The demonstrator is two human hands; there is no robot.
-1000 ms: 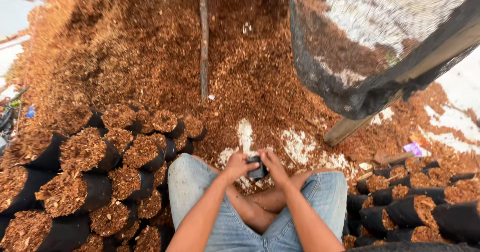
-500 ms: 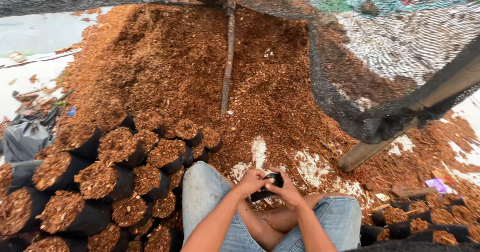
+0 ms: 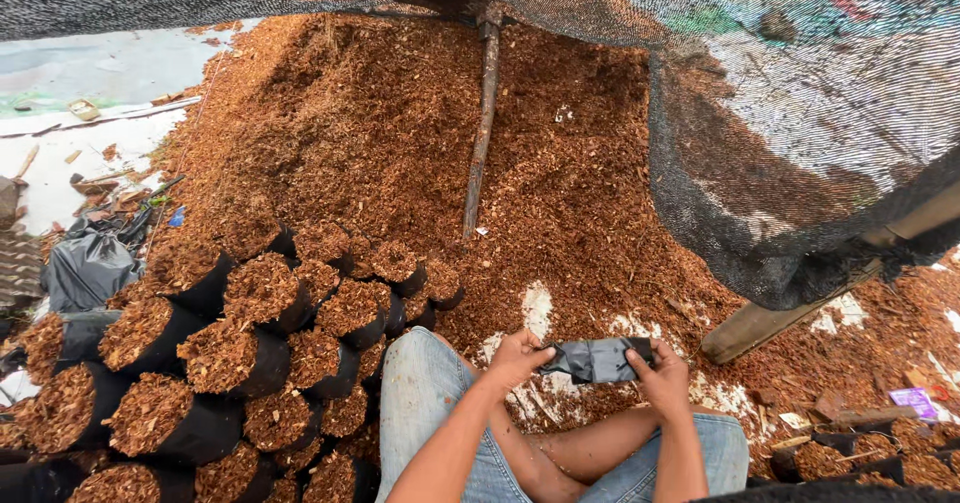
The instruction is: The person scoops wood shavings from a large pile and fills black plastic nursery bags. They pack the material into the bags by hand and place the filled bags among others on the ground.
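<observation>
The person sits on the ground in light jeans point(image 3: 430, 403), knees spread, and holds an empty black plastic grow bag point(image 3: 598, 359) stretched flat between both hands just above the lap. The left hand point(image 3: 515, 358) pinches one end of the bag and the right hand point(image 3: 662, 375) grips the other, both closed on the thin film. From this hold the film looks flimsy enough that a sharp tug could tear it, or one end could slip free and drop into the loose litter below. Just to the left lies a crowded stack of filled black bags point(image 3: 230, 363), packed with reddish-brown husk; they lean on one another, so a knock from the knee might topple some and spill their fill. Beyond rises a big heap of the same husk point(image 3: 400, 143), with a wooden pole point(image 3: 482, 113) lying up its slope under black shade netting point(image 3: 800, 163).
</observation>
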